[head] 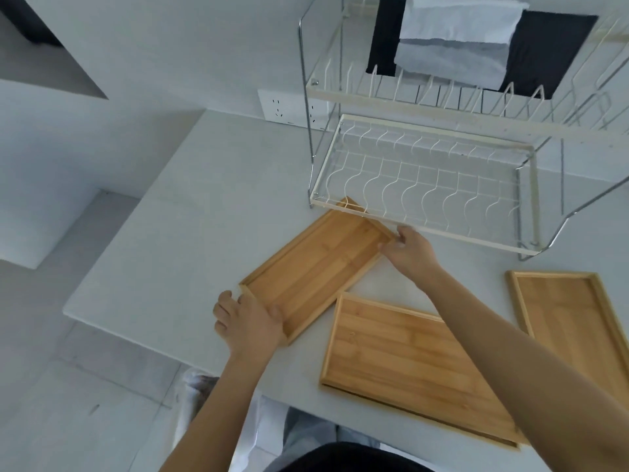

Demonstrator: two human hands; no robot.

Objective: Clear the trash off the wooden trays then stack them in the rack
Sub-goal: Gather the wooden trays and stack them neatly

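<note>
Three trays: wooden, all bare of trash, set on a pale grey table (190, 206); a wire rack stands at the far edge
Left hand (246, 323): at the near short end of the angled tray (316, 264); thumb lies inside the rim, fingers curl down over the outer edge; closed on the tray
Angled tray: leftmost of the three; runs diagonally from the left hand up toward the rack; its far corner sits under the rack's front rail; whether it is lifted clear of the table cannot be told
Right hand (410, 252): at the far short end of the same tray; fingertips pinch the rim just beside the rack's front rail; the forearm crosses over the middle tray
Middle tray (405, 362): the largest in view; lies flat near the table's front edge; just beside the angled tray, apart from it
Right tray (571, 321): flat on the table; partly cut off by the frame edge and hidden in part by the right forearm
Rack (425, 178): two tiers of white wire on chrome legs; the lower tier holds nothing; the upper tier has upright dividers
Wall behind: a white socket (286, 109) to the rack's left; grey and black cloths (456, 46) hang behind the upper tier
</note>
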